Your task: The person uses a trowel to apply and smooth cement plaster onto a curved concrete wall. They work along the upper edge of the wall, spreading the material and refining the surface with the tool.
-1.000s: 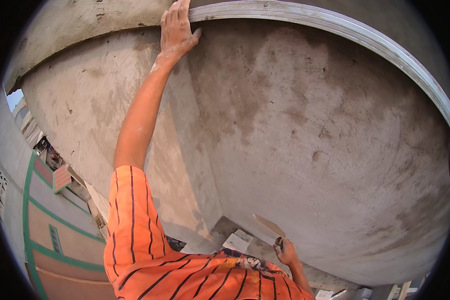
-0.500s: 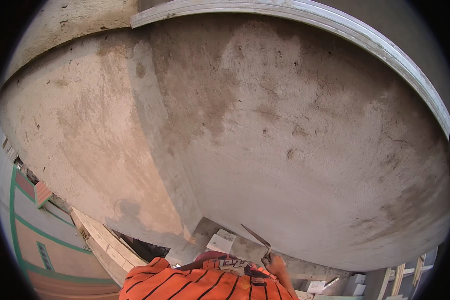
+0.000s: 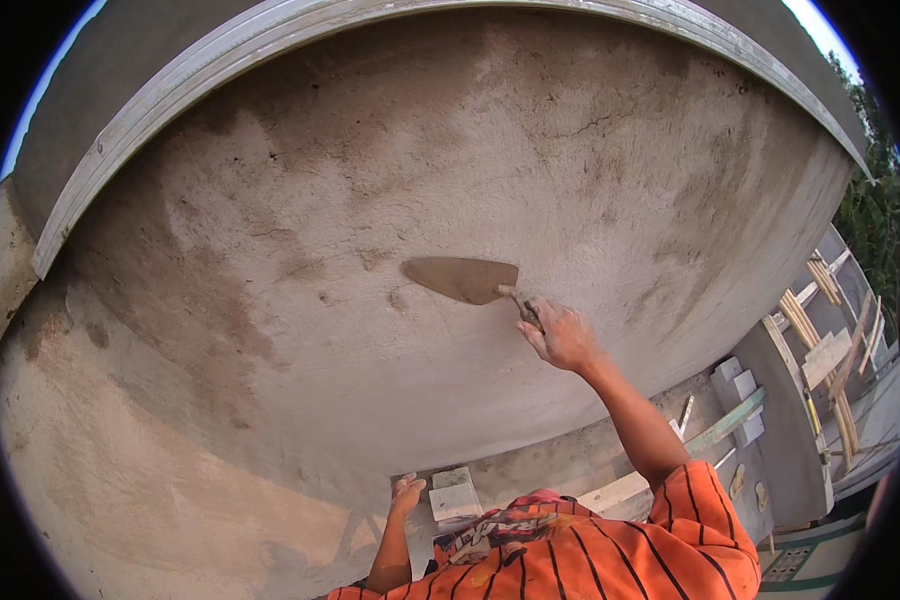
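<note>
My right hand [image 3: 567,335] is wrapped round the handle of a pointed trowel [image 3: 460,280]. The trowel's broad blade lies at the plastered wall [image 3: 570,220], its tip toward the left; whether its whole face touches the plaster I cannot tell. Lower down, my left hand [image 3: 407,491] is raised close to the wall's bottom edge, fingers apart and holding nothing. Damp brown patches, fine cracks and small pits mark the grey plaster around the blade.
A long pale straightedge-like strip [image 3: 300,20] runs along the wall's top. White blocks [image 3: 455,497] stand on the floor near my left hand. At the right are more blocks [image 3: 738,400], a greenish plank [image 3: 725,420] and wooden poles [image 3: 820,350]. An orange striped shirt covers my body.
My right hand has lifted the trowel from low near my body up to the middle of the wall. My left hand has come into view. The view has turned to the right.
</note>
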A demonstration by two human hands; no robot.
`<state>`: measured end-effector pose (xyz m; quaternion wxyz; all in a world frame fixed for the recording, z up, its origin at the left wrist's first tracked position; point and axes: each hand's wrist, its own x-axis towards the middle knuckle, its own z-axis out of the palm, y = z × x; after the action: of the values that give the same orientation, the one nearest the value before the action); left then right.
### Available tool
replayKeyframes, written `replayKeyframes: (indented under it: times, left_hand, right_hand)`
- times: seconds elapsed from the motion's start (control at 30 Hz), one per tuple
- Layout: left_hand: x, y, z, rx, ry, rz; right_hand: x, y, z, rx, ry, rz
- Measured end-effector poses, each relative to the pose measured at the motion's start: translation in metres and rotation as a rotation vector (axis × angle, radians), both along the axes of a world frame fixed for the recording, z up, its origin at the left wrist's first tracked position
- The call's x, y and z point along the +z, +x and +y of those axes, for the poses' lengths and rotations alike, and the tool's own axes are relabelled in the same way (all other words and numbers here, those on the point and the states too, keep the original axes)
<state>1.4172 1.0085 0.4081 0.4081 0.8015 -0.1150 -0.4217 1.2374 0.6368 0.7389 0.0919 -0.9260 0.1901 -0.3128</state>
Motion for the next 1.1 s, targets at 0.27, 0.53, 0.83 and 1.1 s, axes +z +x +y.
replayKeyframes:
  times: [0.27,0.53,0.83,1.1]
  left_hand:
    - [-0.045,-0.069,-0.032,-0.194,-0.127,0.125]
    - [-0.03,-0.089,0.005,-0.44,0.094,0.111]
    - [0.004,-0.03,-0.008,-0.166,0.047,0.041]
    - [-0.051,-0.023,0.006,0.178,-0.008,0.085]
  right_hand:
    - [-0.049,-0.039,-0.036,-0.218,0.212,-0.295]
    - [-0.035,-0.101,-0.037,-0.253,0.8,-1.008]
    - [0.09,-0.133,-0.024,-0.229,0.155,-0.435]
    - [0.144,-0.151,-0.043,0.032,0.431,-0.312]
